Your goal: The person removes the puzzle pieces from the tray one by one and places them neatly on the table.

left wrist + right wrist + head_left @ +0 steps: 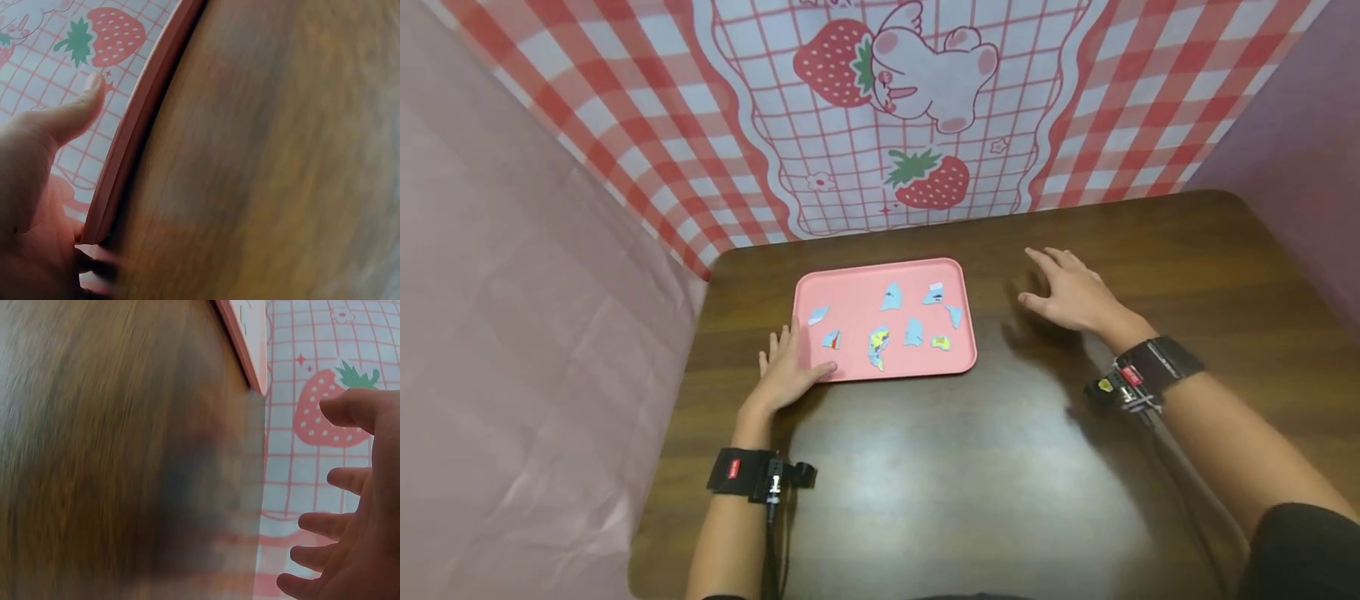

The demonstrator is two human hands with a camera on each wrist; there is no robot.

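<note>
A pink tray (887, 367) with a raised rim lies on the table, bearing several small, flat, irregular light-blue pieces. A yellow-and-blue piece (878, 345) lies near the middle, a piece with red on it (831, 339) at the left, and a yellow-centred piece (940, 342) at the right. At the tray's front left corner is my left hand (786, 371), its thumb extended by the front rim and its fingers along the left side. To the right of the tray, my right hand (1060, 292) hovers over the table with spread fingers, holding nothing.
The dark wooden table (925, 483) has rounded corners. Behind it hangs a red-and-white checked cloth (850, 183) with strawberries and a white cartoon animal. Pale pink sheeting (535, 333) covers the left side. Each wrist wears a black strap (1157, 367) with a small camera and cable.
</note>
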